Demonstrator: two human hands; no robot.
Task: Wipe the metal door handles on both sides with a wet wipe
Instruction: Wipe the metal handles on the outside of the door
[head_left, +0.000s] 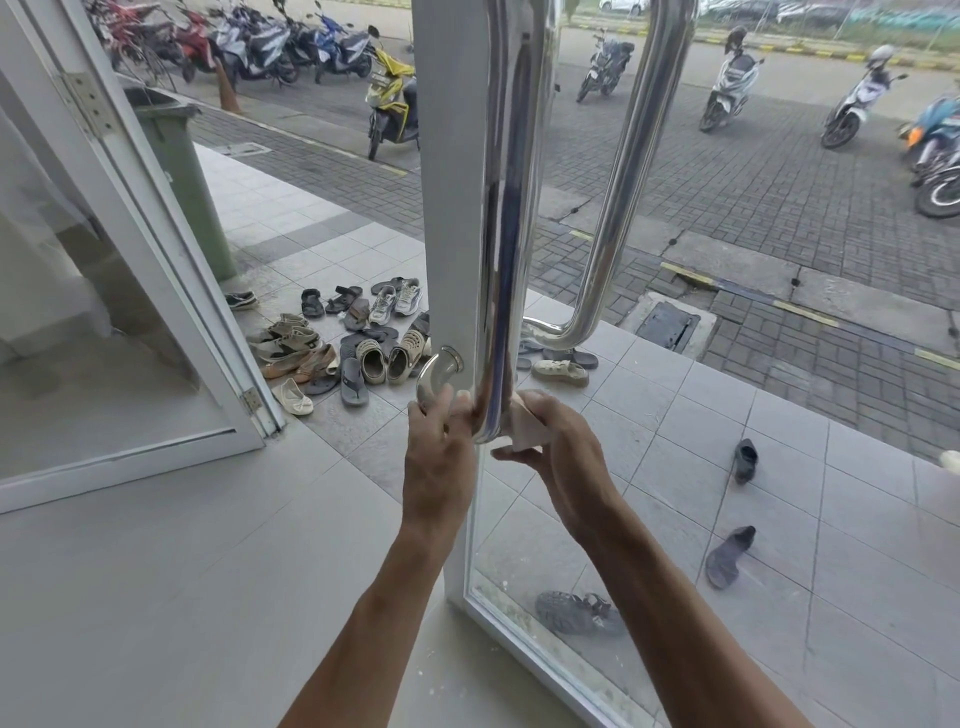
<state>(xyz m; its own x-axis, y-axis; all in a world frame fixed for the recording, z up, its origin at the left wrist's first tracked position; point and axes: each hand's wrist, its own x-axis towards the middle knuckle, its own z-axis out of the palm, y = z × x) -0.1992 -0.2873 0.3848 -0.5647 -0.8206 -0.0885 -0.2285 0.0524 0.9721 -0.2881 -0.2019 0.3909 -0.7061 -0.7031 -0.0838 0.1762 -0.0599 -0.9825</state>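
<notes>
Head view: we are pinching the wet wipe in our right hand at the inner handle base, left hand gripping its elbow; wipe risks slipping free.

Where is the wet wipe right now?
The wet wipe is low in the head view, pinched in the right hand against the bottom bend of the near metal handle.

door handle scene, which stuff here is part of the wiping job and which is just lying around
Part of the job:
near handle
far handle
wipe
left hand
right hand

Just lying about:
shoes
green bin
parked motorbikes
loose sandal
</notes>
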